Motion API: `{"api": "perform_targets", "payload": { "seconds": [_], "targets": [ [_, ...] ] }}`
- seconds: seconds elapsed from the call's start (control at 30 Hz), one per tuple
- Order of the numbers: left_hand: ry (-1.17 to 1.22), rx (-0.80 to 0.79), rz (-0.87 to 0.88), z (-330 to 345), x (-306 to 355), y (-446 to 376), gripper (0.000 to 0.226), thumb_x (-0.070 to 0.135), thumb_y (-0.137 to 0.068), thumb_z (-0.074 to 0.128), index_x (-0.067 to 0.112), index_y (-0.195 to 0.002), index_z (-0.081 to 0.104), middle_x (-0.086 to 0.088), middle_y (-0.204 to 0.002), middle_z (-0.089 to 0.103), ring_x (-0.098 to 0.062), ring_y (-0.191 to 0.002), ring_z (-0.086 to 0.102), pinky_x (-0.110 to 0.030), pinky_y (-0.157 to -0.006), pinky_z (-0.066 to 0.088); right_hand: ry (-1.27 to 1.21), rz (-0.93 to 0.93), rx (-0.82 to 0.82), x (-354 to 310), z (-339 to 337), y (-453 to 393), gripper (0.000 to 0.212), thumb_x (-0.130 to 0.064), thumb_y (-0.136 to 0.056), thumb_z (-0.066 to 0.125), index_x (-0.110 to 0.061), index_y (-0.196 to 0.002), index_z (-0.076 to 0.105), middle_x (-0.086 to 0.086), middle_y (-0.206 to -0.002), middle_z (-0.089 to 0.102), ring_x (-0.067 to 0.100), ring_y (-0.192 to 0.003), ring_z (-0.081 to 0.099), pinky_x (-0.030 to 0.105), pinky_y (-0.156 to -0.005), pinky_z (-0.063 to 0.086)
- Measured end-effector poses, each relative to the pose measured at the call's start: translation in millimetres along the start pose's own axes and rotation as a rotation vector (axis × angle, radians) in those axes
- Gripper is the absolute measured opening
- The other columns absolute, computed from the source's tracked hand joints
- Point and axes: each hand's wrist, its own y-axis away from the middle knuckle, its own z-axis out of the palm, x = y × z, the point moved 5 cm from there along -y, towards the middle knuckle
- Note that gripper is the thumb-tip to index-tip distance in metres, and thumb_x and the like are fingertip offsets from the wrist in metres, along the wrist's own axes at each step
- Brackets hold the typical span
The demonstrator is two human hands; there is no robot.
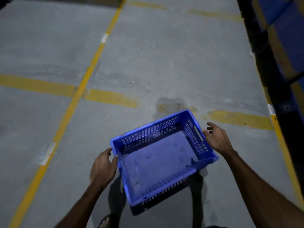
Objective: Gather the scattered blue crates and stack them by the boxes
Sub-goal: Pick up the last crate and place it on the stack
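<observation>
One empty blue crate point(158, 158) with slotted walls hangs tilted above the grey floor, in front of my legs. My left hand point(102, 168) grips its left rim near the far corner, thumb on the rim's edge and fingers curled. My right hand point(217, 139) rests against the outside of the right wall beside the handle slot, thumb touching the rim and fingers spread and loose. No other crates and no boxes are in view.
Yellow floor lines point(79, 96) cross the concrete floor point(164, 55). A dark rack upright point(269, 76) with blue items behind it runs along the right edge. A damp stain point(172, 104) lies just beyond the crate. My sandalled foot point(107, 221) shows below.
</observation>
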Motion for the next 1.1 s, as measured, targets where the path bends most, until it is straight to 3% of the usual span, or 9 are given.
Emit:
{"api": "perform_targets", "payload": {
  "seconds": [0.1,0.2,0.33,0.47,0.67,0.8,1.0,1.1],
  "targets": [
    [0.007,0.070,-0.020,39.8,-18.6,-19.3,0.054,0.032,-0.099,0.063,0.010,-0.147,0.053,-0.020,-0.138,0.058,-0.041,-0.124,0.058,-0.050,-0.103,0.046,0.098,-0.045,-0.026,13.8,32.0,-34.4,0.067,-0.056,-0.094,0.052,-0.018,-0.149,0.045,0.009,-0.135,0.066,0.033,-0.114,0.066,0.053,-0.093,0.055],
    [0.079,0.080,-0.056,77.8,-39.7,-36.0,0.058,0.032,-0.098,0.065,0.011,-0.149,0.048,-0.021,-0.137,0.055,-0.043,-0.125,0.056,-0.052,-0.101,0.046,0.161,-0.090,-0.051,21.2,60.0,-58.9,0.048,-0.044,-0.098,0.055,-0.015,-0.137,0.054,0.012,-0.123,0.068,0.033,-0.098,0.068,0.048,-0.086,0.056],
    [0.179,0.133,-0.074,118.0,-55.9,-47.4,0.038,0.028,-0.098,0.063,0.010,-0.131,0.055,-0.023,-0.117,0.068,-0.046,-0.109,0.064,-0.051,-0.087,0.049,0.243,-0.099,0.055,42.7,83.3,-84.4,0.040,-0.045,-0.099,0.050,-0.017,-0.127,0.058,0.012,-0.123,0.056,0.032,-0.099,0.061,0.048,-0.088,0.054],
    [0.239,0.195,-0.140,126.4,-59.9,-46.5,0.027,0.028,-0.100,0.062,0.008,-0.117,0.061,-0.026,-0.105,0.071,-0.048,-0.100,0.067,-0.046,-0.077,0.046,0.132,-0.073,-0.006,56.6,91.3,-92.9,0.033,-0.051,-0.096,0.054,-0.021,-0.108,0.058,0.009,-0.101,0.068,0.026,-0.077,0.069,0.046,-0.077,0.060],
    [0.321,0.219,-0.095,128.0,-58.6,-40.0,0.027,0.030,-0.101,0.061,0.007,-0.115,0.063,-0.024,-0.107,0.072,-0.045,-0.099,0.068,-0.049,-0.082,0.052,0.048,-0.024,0.020,74.3,97.4,-90.9,0.025,-0.028,-0.096,0.053,-0.020,-0.119,0.058,0.015,-0.109,0.070,0.033,-0.084,0.070,0.050,-0.080,0.060],
    [0.387,0.294,-0.069,132.4,-56.5,-34.5,0.042,0.043,-0.094,0.049,0.008,-0.113,0.063,-0.022,-0.104,0.072,-0.044,-0.096,0.068,-0.051,-0.082,0.055,0.014,-0.001,0.051,74.1,103.4,-89.5,0.022,-0.023,-0.102,0.049,-0.016,-0.121,0.056,0.016,-0.107,0.068,0.034,-0.085,0.066,0.043,-0.080,0.056],
    [0.409,0.335,-0.037,124.7,-53.1,-50.0,0.019,0.018,-0.099,0.061,0.004,-0.110,0.067,-0.025,-0.103,0.073,-0.045,-0.097,0.069,-0.047,-0.081,0.052,-0.027,-0.011,0.117,79.5,108.3,-91.1,0.026,-0.017,-0.103,0.050,-0.006,-0.125,0.060,0.025,-0.117,0.067,0.031,-0.086,0.057,0.035,-0.078,0.043],
    [0.405,0.336,0.003,97.7,-40.2,-59.1,0.036,0.030,-0.093,0.057,0.005,-0.116,0.070,-0.024,-0.105,0.075,-0.043,-0.098,0.070,-0.046,-0.084,0.052,-0.076,-0.012,0.149,79.1,98.5,-81.0,0.026,-0.016,-0.102,0.052,-0.004,-0.123,0.062,0.027,-0.118,0.068,0.041,-0.099,0.065,0.041,-0.084,0.050]
  ]
}}
